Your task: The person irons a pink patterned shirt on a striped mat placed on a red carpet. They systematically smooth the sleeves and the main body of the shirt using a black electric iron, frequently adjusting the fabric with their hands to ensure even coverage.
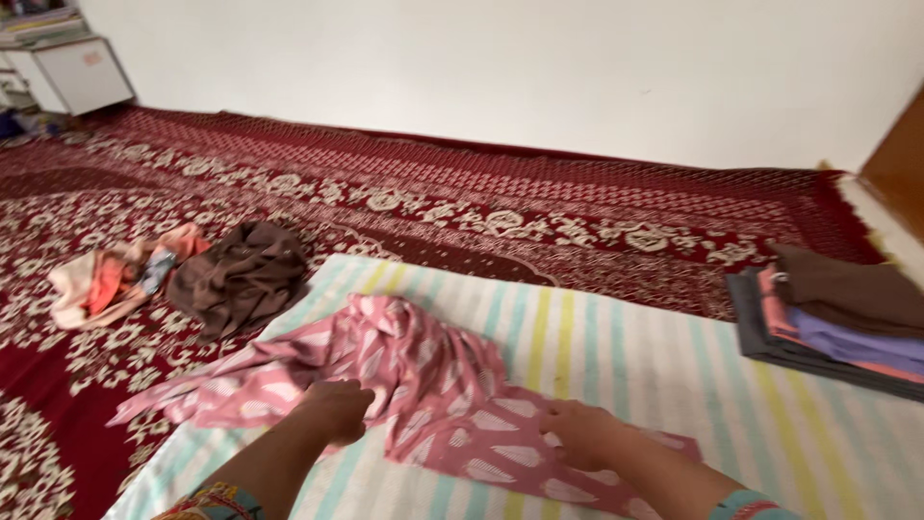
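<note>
A pink garment with a white leaf print (414,371) lies crumpled on a striped sheet (674,366). My left hand (337,409) rests fingers-down on the garment's left part, gripping the cloth. My right hand (577,433) presses on a flatter part of the same garment at the right. Part of the pink cloth trails off the sheet onto the red carpet (481,193).
A stack of folded clothes (837,323) in brown, purple, pink and grey sits at the sheet's right edge. On the carpet at left lie a crumpled brown garment (241,274) and a peach one (106,279). A white cabinet (72,72) stands at the far left by the wall.
</note>
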